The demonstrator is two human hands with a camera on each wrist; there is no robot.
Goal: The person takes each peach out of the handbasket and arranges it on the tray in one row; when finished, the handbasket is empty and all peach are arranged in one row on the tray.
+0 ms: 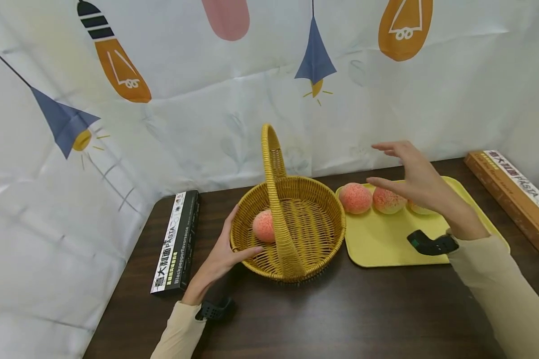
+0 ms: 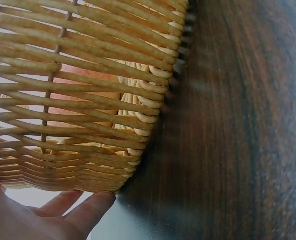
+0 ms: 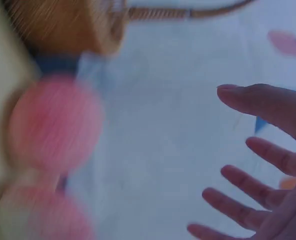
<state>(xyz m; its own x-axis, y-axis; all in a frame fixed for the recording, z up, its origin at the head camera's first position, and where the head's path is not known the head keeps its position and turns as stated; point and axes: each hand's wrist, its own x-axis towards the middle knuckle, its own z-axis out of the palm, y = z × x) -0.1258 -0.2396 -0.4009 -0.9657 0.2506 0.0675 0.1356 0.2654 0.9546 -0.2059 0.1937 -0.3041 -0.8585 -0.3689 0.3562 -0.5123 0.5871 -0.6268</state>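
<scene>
A yellow woven basket with a tall handle sits on the dark table, one pink peach-like ball inside it. My left hand holds the basket's left side, thumb over the rim and fingers along the outer wall. In the left wrist view, fingertips touch the weave low down, close over the table. My right hand is raised over the yellow tray, fingers spread, holding nothing. Beneath and left of it, two pink balls lie along the tray's back edge; a yellower one is partly hidden by the hand.
A black pasta box lies left of the basket. At the far right lies a brown pasta box. A white patterned cloth hangs behind the table.
</scene>
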